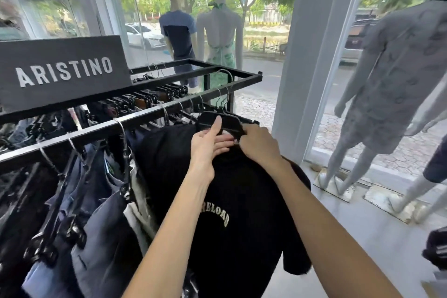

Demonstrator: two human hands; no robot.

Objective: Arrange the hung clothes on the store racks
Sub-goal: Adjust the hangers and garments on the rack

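Observation:
A black T-shirt [244, 201] with pale arched lettering hangs at the near end of the black metal rack [154, 110]. My left hand [210, 140] holds its collar, thumb raised against the black collar fold and fingers underneath. My right hand [257, 144] pinches the collar from the right side, fingers curled into the fabric. Wire hanger hooks [223, 100] rise from the shirt to the rail just above both hands. Left of the shirt, several dark jeans and trousers [96, 213] hang from clip hangers on the same rail.
A black ARISTINO sign [63, 71] sits on top of the rack. Two mannequins [200, 31] stand behind the rack at the glass front. A grey-dressed mannequin [396, 80] stands at the right by a white pillar [312, 55]. Grey floor [350, 237] lies to the right.

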